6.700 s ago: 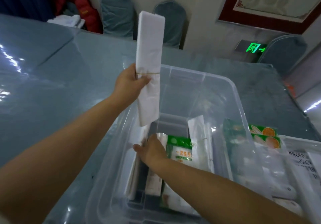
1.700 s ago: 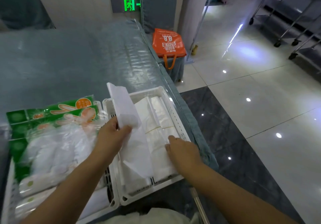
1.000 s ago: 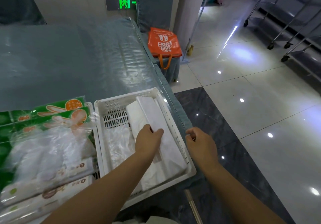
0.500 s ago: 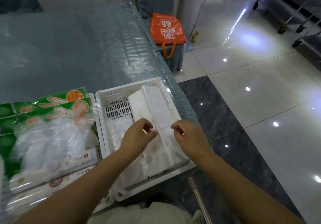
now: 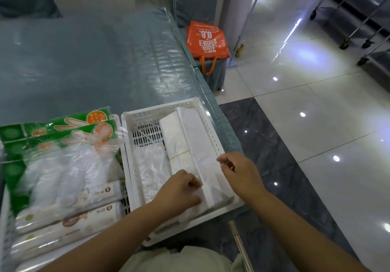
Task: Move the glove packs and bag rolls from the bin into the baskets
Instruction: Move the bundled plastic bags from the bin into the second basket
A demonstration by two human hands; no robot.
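- Two hands work at the white basket [image 5: 213, 136]: your left hand [image 5: 179, 189] curls its fingers on the near end of the bag pack [image 5: 198, 145], and your right hand [image 5: 240, 170] hovers just right of it, fingers loosely curled, holding nothing.
- Its long axis runs near to far along the basket's right wall.
- It is flat, white, folded plastic; a banded pack [image 5: 177, 145] lies beside it.

White basket [image 5: 196, 102]: perforated, at the table's right edge.
Bag rolls [image 5: 195, 136]: flat white bundles, lengthwise, right side of that basket.
Glove packs [image 5: 63, 145]: green-headed clear packs, stacked in the left basket [image 5: 5, 225].
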